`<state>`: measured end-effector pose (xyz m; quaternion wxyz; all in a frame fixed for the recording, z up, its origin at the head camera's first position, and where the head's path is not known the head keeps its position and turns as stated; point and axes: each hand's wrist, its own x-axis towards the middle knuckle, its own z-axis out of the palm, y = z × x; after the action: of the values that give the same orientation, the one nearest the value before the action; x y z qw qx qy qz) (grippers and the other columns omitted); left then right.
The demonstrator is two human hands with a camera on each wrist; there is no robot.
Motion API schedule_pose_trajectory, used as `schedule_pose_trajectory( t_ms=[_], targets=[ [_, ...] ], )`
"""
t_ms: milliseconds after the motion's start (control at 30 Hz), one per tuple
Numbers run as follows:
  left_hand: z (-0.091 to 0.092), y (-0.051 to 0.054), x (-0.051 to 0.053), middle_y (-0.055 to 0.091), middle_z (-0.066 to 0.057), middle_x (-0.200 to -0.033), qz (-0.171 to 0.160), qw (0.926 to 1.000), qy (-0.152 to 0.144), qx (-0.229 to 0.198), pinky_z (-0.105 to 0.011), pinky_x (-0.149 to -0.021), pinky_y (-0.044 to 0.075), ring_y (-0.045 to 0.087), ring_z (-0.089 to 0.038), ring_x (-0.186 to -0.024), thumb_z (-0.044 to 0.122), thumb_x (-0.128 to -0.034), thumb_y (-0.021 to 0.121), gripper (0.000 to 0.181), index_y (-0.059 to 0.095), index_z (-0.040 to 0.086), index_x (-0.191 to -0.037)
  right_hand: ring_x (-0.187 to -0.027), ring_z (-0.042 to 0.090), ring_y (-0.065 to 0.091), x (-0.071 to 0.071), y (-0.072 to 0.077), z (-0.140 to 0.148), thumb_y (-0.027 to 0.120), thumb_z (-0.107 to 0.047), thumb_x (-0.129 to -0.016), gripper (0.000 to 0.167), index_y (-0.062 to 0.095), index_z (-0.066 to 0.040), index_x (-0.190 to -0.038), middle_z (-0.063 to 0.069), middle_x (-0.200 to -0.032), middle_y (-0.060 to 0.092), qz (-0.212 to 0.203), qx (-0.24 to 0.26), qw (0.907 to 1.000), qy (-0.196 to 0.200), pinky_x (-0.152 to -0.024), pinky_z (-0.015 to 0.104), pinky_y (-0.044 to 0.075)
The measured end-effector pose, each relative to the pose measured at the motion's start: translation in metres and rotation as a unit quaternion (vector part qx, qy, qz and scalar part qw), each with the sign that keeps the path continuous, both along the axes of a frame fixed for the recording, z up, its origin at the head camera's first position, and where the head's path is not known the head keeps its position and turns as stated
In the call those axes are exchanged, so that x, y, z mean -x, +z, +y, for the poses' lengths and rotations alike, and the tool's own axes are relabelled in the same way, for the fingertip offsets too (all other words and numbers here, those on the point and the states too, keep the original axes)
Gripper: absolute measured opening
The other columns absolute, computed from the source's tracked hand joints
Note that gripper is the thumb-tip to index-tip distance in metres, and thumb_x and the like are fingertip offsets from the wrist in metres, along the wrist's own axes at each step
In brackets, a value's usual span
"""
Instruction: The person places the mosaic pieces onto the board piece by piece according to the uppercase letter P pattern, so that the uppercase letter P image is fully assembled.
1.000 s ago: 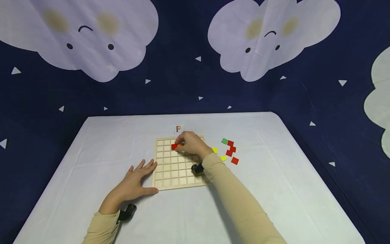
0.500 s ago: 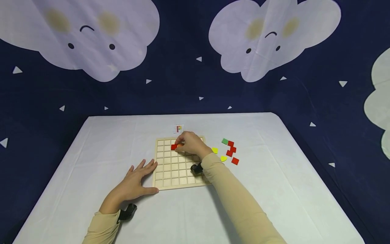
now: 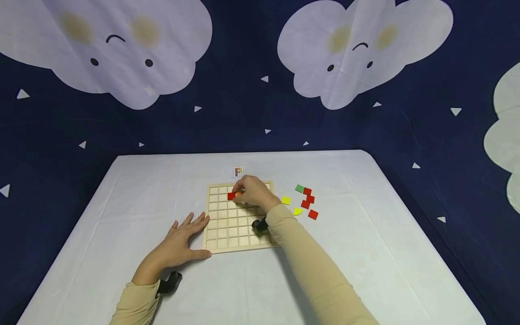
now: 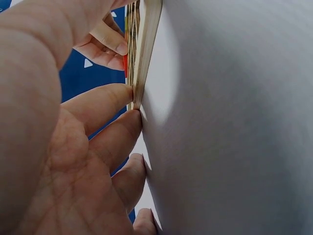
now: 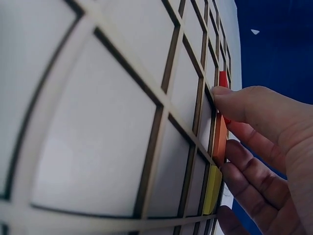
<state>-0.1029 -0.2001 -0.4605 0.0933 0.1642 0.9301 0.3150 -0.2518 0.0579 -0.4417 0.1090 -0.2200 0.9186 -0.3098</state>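
A wooden grid board [image 3: 227, 222] lies on the white table. My right hand [image 3: 256, 192] is over its far part, thumb and fingertips pinching a flat red square tile [image 3: 231, 196] at one of the cells. Right beside it, an orange tile [image 5: 220, 142] and a yellow tile [image 5: 212, 190] sit in the grid, seen in the right wrist view; in the head view the hand mostly covers them. My left hand [image 3: 176, 243] rests at the board's left edge with fingers spread, the thumb at the near corner and fingertips touching the side.
Behind the board lies a small printed pattern card [image 3: 238, 172]. To the right are loose tiles: a green one [image 3: 299, 188], several red ones [image 3: 313, 215], a yellow square [image 3: 286, 200] and a yellow rounded piece [image 3: 298, 211]. A dark blue cloud-print backdrop [image 3: 243, 122] stands behind the table.
My right wrist has shifted slightly left while its fingertips stay at the red tile. The left hand and the board have kept their places.
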Motion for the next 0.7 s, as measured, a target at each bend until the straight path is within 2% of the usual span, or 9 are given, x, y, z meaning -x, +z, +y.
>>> schedule_pose_trajectory(
  t_ms=[133, 400, 700],
  targets=[
    [-0.0004, 0.0002, 0.0000, 0.038, -0.015, -0.173, 0.001, 1.0000, -0.001, 0.001, -0.083, -0.124, 0.008, 0.019, -0.053, -0.163, 0.047, -0.0786, 0.094, 0.104, 0.046, 0.009, -0.163, -0.092, 0.016, 0.061, -0.0010, 0.0003, -0.0019, 0.086, -0.019, -0.092, 0.021, 0.081, -0.011, -0.111, 0.003, -0.109, 0.077, -0.003, -0.005, 0.9999, -0.008, -0.089, 0.034, 0.054],
    [-0.0008, -0.0006, -0.0006, 0.038, -0.015, -0.172, 0.003, 1.0000, -0.002, 0.000, -0.083, -0.123, 0.008, 0.020, -0.053, -0.163, 0.048, -0.0786, 0.094, 0.104, 0.047, 0.009, -0.163, -0.093, 0.017, 0.060, -0.0021, 0.0008, -0.0019, 0.087, -0.019, -0.091, 0.024, 0.081, -0.011, -0.113, 0.003, -0.109, 0.075, -0.012, -0.009, 0.9998, -0.014, -0.090, 0.034, 0.054],
    [-0.0013, 0.0010, -0.0009, 0.037, -0.016, -0.173, 0.002, 1.0000, -0.006, -0.003, -0.083, -0.124, 0.006, 0.019, -0.053, -0.163, 0.047, -0.0789, 0.093, 0.104, 0.047, 0.009, -0.163, -0.106, 0.020, 0.069, -0.0001, -0.0001, -0.0020, 0.088, -0.023, -0.091, 0.029, 0.081, -0.012, -0.117, 0.003, -0.118, 0.078, -0.016, -0.009, 0.9997, -0.013, -0.100, 0.038, 0.059]
  ],
)
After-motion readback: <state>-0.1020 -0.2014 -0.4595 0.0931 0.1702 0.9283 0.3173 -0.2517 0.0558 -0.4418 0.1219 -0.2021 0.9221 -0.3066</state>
